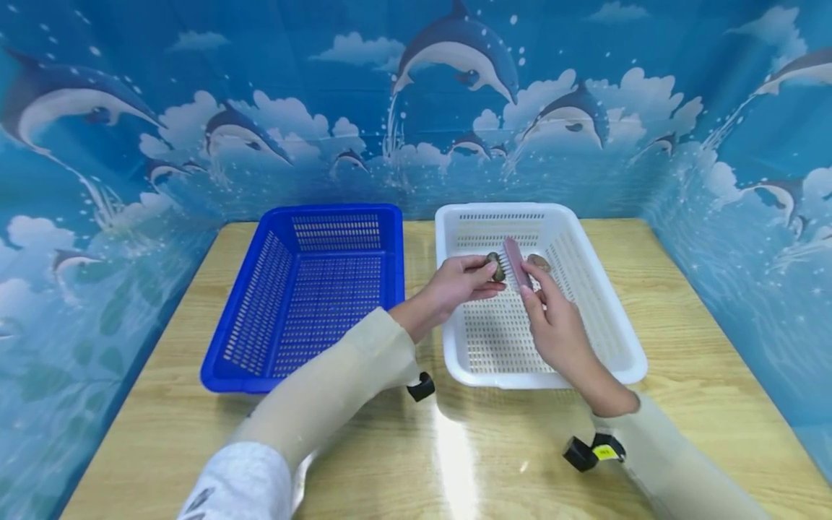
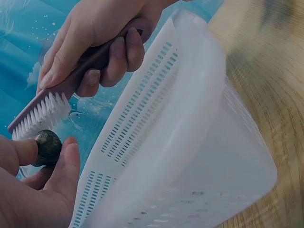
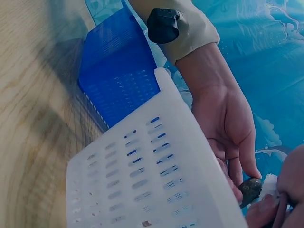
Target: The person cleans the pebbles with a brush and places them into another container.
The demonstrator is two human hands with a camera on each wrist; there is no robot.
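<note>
Over the white basket (image 1: 507, 379), my left hand (image 1: 458, 283) pinches a small dark, mottled stone (image 1: 497, 267) between thumb and fingers. My right hand (image 1: 554, 321) grips a scrubbing brush (image 1: 516, 261) with a mauve handle and white bristles. The bristles face the stone and come right up to its side. In the left wrist view, the fingers of the right hand wrap round the brush handle (image 2: 97, 57), and the stone (image 2: 47, 148) looks rounded and glossy. A brownish stone (image 1: 539, 263) shows in the white basket, just beyond the right fingers.
A blue plastic basket (image 1: 398, 249) stands to the left of the white one on the wooden table (image 1: 663, 289). A dolphin-print sheet (image 1: 416, 173) rises behind the table and along both sides. Black wrist devices (image 1: 581, 453) are strapped near both sleeves.
</note>
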